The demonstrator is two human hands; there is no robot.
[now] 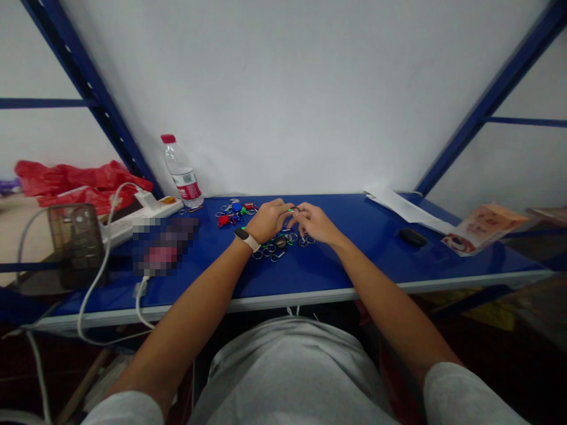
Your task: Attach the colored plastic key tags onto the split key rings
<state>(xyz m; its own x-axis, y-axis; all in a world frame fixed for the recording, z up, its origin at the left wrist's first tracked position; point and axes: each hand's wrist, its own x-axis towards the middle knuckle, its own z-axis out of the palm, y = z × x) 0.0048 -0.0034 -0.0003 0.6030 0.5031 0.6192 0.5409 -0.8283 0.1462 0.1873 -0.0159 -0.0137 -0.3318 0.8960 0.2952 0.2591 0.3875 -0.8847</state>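
Note:
My left hand (269,218), with a banded watch at its wrist, is closed in a pinch above the blue table. Its fingertips meet those of my right hand (315,223), which is closed too. Between them a bit of a small green keychain (291,210) shows; the fingers hide most of it. Metal key rings (269,251) and dark round pieces lie just below the hands. Left of my left hand is a loose pile of keychains with red, blue and green parts (237,208).
A water bottle (183,177), a power strip (137,221) and a blurred phone (166,248) with a white cable are on the left. Rightward lie white papers (405,209), a small black case (413,237) and an orange-white box (482,229). Blue posts flank the table (354,265).

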